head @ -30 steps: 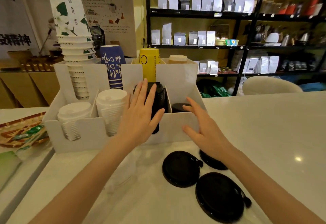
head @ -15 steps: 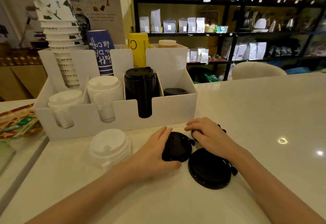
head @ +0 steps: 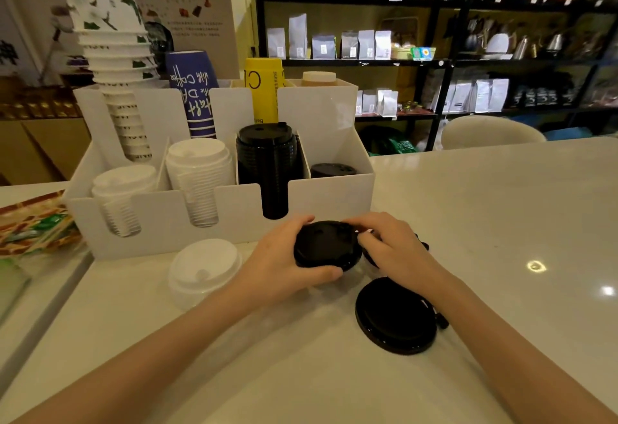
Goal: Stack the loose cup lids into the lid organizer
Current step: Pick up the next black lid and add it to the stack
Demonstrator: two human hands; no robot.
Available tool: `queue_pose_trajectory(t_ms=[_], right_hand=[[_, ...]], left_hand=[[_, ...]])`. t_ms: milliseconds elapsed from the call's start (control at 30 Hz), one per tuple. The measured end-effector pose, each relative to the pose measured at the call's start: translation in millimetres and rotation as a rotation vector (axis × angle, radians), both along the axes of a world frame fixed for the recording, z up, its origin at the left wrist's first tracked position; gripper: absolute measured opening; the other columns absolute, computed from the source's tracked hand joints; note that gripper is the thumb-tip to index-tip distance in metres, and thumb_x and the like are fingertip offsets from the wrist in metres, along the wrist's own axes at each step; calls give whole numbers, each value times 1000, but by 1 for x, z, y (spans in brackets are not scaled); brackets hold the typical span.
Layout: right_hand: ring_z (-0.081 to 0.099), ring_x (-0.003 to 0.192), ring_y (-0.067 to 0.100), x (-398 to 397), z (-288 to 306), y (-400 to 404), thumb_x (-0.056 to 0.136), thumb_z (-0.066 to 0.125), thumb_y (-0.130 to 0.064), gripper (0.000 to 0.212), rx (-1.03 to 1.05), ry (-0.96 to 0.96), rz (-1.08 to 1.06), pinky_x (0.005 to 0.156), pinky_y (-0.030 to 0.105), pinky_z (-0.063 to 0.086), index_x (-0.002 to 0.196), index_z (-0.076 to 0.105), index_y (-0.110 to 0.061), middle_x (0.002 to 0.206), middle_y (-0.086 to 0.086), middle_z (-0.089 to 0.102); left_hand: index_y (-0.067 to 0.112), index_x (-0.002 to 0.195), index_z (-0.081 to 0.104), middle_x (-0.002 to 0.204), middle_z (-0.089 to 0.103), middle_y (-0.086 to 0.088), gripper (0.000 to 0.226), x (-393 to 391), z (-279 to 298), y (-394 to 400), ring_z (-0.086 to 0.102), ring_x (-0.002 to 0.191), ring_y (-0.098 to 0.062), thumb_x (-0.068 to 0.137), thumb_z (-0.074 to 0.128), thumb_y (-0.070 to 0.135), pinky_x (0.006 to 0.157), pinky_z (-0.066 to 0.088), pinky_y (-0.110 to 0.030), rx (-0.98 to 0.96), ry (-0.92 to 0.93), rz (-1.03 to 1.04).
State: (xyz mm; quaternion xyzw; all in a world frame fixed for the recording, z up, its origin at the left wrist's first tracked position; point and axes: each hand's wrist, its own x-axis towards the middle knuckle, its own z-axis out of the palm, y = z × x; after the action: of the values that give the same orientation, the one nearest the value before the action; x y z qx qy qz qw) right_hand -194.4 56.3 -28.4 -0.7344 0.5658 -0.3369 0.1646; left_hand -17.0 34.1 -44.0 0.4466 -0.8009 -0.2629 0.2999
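A white lid organizer (head: pixel 160 219) stands on the counter with two white lid stacks, a tall black lid stack (head: pixel 267 159) and a low black lid pile (head: pixel 331 169) in its slots. My left hand (head: pixel 281 266) grips a black lid (head: pixel 326 246) just in front of the organizer, lifted slightly off the counter. My right hand (head: pixel 394 249) touches that lid's right edge with its fingertips and covers another black lid beneath it. A third black lid (head: pixel 394 316) lies flat on the counter below my right hand. A small stack of white lids (head: pixel 204 270) sits left of my left hand.
Paper cup stacks (head: pixel 113 56) rise from the organizer's back slots. Packets (head: pixel 36 226) lie on a tray at the left edge. A pale chair back (head: pixel 488 131) and dark shelves of bags stand behind the white counter (head: pixel 501 223).
Both hands dropped from the organizer to the loose black lids. My left hand closed on one lid and raised it; my right hand moved onto its edge.
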Motion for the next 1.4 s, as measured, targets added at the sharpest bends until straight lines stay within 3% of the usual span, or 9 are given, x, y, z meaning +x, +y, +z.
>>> queue_pose_trajectory(t_ms=[100, 300, 533, 733, 900, 1033, 1233, 1300, 1400], right_hand=[[49, 88, 4, 2, 14, -4, 87, 41, -3, 35, -31, -125, 6, 70, -5, 34, 113, 60, -15, 95, -11, 55], [51, 92, -3, 8, 50, -28, 89, 42, -10, 31, -170, -277, 24, 73, 1, 42, 116, 54, -20, 105, -8, 58], [53, 84, -10, 25, 91, -65, 89, 47, -17, 22, -355, -462, 24, 70, -3, 39, 107, 60, -16, 94, -9, 60], [48, 95, -14, 43, 100, -91, 91, 42, -15, 30, -432, -514, 59, 82, 2, 36, 112, 61, -21, 99, -18, 60], [47, 99, -18, 49, 90, -103, 94, 35, -20, 33, -273, -576, 210, 89, 2, 36, 121, 53, -22, 110, -17, 56], [40, 120, 5, 49, 83, -108, 95, 31, -30, 34, -135, -567, 232, 103, 24, 31, 124, 47, -29, 127, -9, 49], [41, 121, 10, 50, 70, -120, 95, 28, -35, 34, -33, -553, 256, 109, 35, 30, 122, 49, -32, 125, -7, 50], [43, 116, -1, 48, 68, -122, 95, 28, -32, 34, -23, -530, 265, 104, 21, 31, 120, 50, -30, 119, -11, 52], [42, 80, -33, 45, 67, -123, 96, 26, -24, 27, -18, -496, 291, 70, -10, 29, 109, 49, -30, 95, -25, 49]], left_hand=[[26, 130, 37, 131, 50, 2, 86, 5, 20, -4, 48, 118, -12, 57, 77, 46, 96, 40, -24, -17, 75, 26], [24, 122, 47, 115, 56, 6, 77, 12, 73, -17, 54, 109, -10, 53, 81, 37, 89, 46, -19, -90, 253, 75], [24, 122, 46, 120, 55, 2, 77, 23, 129, -37, 58, 108, -16, 52, 74, 40, 83, 52, -25, -129, 324, 108], [22, 125, 45, 127, 56, 1, 80, 24, 125, -61, 52, 117, -14, 54, 78, 38, 99, 43, -32, -259, 388, 234], [23, 127, 42, 129, 54, 3, 78, 24, 108, -82, 47, 119, -9, 60, 78, 37, 98, 40, -28, -396, 325, 338], [23, 127, 41, 129, 53, 4, 74, 26, 100, -92, 44, 112, -4, 63, 76, 34, 86, 36, -12, -388, 289, 368], [21, 132, 37, 136, 49, -1, 78, 29, 90, -102, 45, 122, -14, 65, 75, 32, 94, 35, -22, -299, 255, 380], [21, 132, 37, 136, 49, -3, 78, 30, 89, -103, 45, 123, -16, 65, 75, 33, 94, 36, -24, -267, 252, 386], [21, 130, 38, 134, 51, -5, 76, 32, 88, -104, 46, 122, -18, 65, 75, 33, 94, 37, -26, -222, 243, 390]])
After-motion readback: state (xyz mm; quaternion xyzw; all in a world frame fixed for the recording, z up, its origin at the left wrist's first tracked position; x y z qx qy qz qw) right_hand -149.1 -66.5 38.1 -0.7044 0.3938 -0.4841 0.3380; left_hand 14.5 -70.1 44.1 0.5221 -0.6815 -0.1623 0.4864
